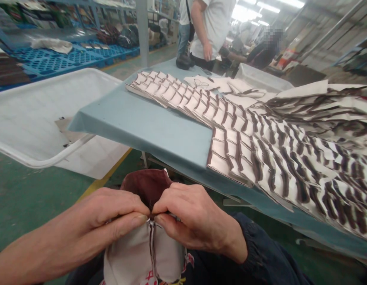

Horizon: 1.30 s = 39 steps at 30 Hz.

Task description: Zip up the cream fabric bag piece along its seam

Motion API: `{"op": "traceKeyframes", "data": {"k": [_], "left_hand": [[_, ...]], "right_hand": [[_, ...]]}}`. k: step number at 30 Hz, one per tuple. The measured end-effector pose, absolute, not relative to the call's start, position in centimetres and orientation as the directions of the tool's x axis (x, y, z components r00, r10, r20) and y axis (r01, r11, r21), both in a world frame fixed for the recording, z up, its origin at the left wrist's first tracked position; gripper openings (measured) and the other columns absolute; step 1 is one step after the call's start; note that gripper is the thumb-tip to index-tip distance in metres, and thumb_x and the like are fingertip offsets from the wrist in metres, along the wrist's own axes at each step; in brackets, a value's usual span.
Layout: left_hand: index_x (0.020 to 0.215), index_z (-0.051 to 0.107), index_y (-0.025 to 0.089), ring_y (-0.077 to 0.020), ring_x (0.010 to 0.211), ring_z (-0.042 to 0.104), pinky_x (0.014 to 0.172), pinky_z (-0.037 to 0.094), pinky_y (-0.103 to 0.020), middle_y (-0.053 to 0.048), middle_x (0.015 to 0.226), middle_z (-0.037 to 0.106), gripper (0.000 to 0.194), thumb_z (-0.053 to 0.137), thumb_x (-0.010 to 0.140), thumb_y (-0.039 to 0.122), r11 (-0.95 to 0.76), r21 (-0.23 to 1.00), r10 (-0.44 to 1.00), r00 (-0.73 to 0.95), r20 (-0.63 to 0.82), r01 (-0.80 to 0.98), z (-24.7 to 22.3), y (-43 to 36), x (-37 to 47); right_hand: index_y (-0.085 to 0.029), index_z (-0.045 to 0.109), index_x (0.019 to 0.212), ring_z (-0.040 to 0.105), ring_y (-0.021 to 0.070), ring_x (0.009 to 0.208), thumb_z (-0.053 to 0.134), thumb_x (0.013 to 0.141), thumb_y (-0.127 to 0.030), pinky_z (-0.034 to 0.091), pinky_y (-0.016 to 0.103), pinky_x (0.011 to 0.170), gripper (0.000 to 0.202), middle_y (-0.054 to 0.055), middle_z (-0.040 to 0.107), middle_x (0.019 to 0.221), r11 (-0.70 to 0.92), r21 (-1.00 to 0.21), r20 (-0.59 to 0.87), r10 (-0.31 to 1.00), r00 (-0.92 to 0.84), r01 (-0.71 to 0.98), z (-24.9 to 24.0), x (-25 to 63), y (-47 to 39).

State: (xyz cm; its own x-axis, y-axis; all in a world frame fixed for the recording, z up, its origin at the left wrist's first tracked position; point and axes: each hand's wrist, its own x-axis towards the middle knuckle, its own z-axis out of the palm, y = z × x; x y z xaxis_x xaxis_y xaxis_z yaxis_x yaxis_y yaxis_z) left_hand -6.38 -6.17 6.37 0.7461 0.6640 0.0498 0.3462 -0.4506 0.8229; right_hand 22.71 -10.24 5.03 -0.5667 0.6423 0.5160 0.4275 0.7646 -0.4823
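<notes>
While pinched thumb-to-thumb, left hand and right hand both grip the dark maroon leather piece with beige lining, below the blue-grey cloth-covered table.

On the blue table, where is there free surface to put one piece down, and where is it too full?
Free: the near-left part of the blue table, between its left edge by the white tub and the rows of overlapped pieces. Crowded: the whole right side and far end, covered by those pieces. Both hands, left and right, pinch the brown piece below the table.

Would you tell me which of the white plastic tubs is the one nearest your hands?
The large white tub at left, beside the blue table's corner. The other tub sits beyond the table's far end, near a standing person.
</notes>
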Motion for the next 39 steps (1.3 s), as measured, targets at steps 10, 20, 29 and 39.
{"op": "traceKeyframes", "data": {"k": [10,20,29,39], "left_hand": [[0.093,0.062,0.028,-0.0135,0.062,0.062,0.062,0.044,-0.033,0.008,0.076,0.065,0.045,0.042,0.134,0.027,-0.811,0.485,0.541,0.734,0.410,0.326,5.1,-7.1,-4.6],[0.089,0.049,0.029,-0.0176,0.061,0.050,0.063,0.034,-0.043,0.008,0.074,0.054,0.048,0.045,0.137,0.027,-0.877,0.274,0.480,0.706,0.520,0.394,3.7,-6.5,-4.7],[0.102,0.074,0.027,-0.0132,0.067,0.065,0.060,0.041,-0.030,0.008,0.084,0.074,0.058,0.061,0.131,0.076,-0.731,0.638,0.535,0.784,0.316,0.241,5.0,-4.8,-6.5],[0.086,0.053,0.026,-0.0104,0.057,0.053,0.056,0.037,-0.026,0.010,0.071,0.056,0.050,0.054,0.135,0.033,-0.753,0.629,0.466,0.831,0.303,0.192,7.2,-5.1,-5.0]], "right_hand": [[-0.023,0.072,0.106,0.068,0.0155,0.070,0.062,0.128,-0.023,0.052,0.030,0.067,0.024,-0.001,0.080,0.084,0.769,-0.505,0.596,0.639,-0.486,0.392,4.2,22.3,-9.8],[-0.025,0.065,0.091,0.062,0.0156,0.065,0.062,0.103,-0.006,0.047,0.031,0.062,0.023,-0.002,0.071,0.075,0.751,-0.407,0.727,0.611,-0.313,0.520,2.3,20.3,-9.8],[-0.024,0.077,0.111,0.072,0.0192,0.079,0.068,0.127,-0.027,0.058,0.031,0.080,0.019,0.002,0.081,0.089,0.706,-0.593,0.520,0.702,-0.487,0.386,2.6,22.3,-9.7],[-0.023,0.076,0.117,0.074,0.0197,0.082,0.060,0.132,-0.029,0.056,0.034,0.077,0.023,0.002,0.086,0.095,0.808,-0.453,0.551,0.586,-0.594,0.377,4.3,22.1,-9.8]]}}
